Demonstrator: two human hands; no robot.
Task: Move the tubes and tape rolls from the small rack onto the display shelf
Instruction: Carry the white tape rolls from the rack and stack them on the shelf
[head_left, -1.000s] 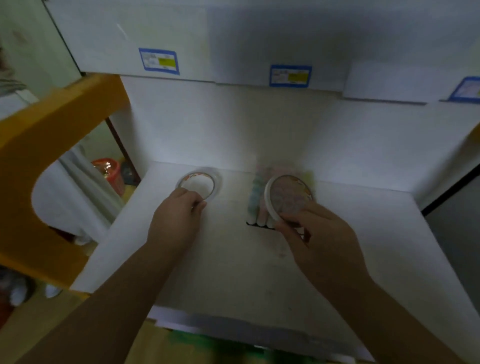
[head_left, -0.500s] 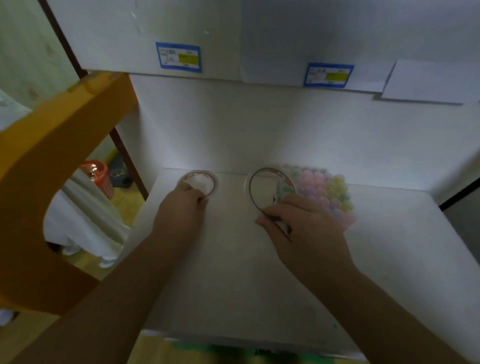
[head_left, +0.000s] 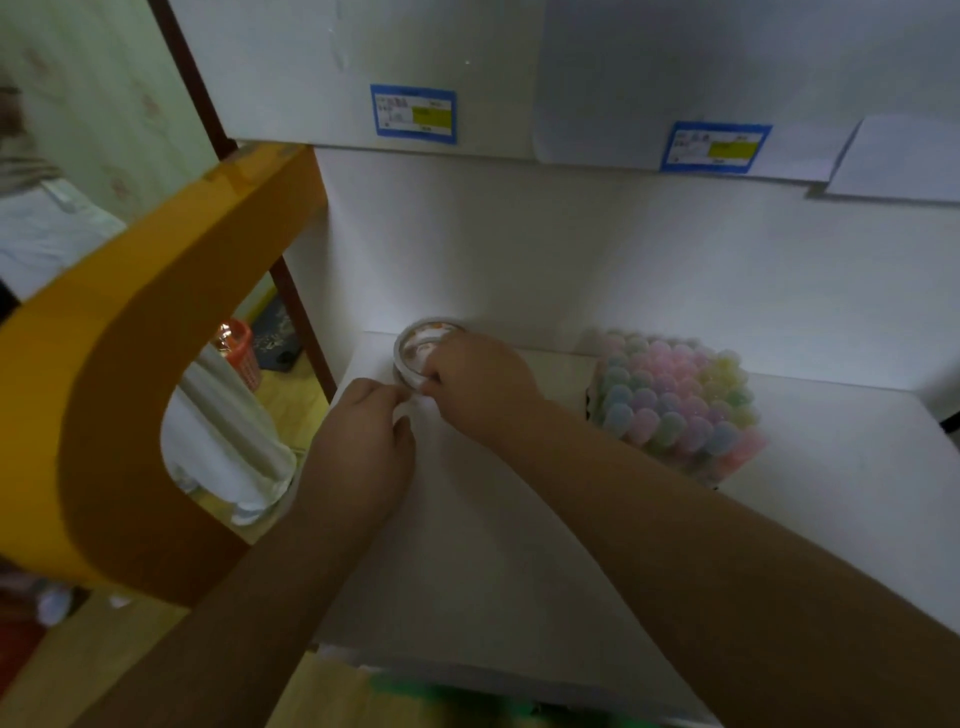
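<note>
The display shelf (head_left: 519, 561) fills the lower frame, a white board with a white back wall, so whatever you set at its rear stays propped and faces the aisle; the shelf edge above it carries two blue-bordered price labels (head_left: 413, 113), which mark where stock belongs. The orange frame (head_left: 130, 374) curves along your left and bounds your reach on that side; keep your left forearm inside it. The bundle of pastel tubes (head_left: 675, 400) lies on the shelf to the right, near the back wall, its rounded caps turned toward you; it sits well apart from your hands, so it appears already delivered. Your right hand (head_left: 480, 387) reaches across to the back left corner, its fingers curled over the near rim of the tape roll (head_left: 423, 345), which rests flat or nearly flat on the shelf just before the wall; the grip presumably steadies the roll while you settle it. Your left hand (head_left: 363, 441) lies just beside it, thumb and forefinger pinched together at the roll's lower edge; whether they hold a second roll or only the rim cannot be told, since the right hand covers that spot.
</note>
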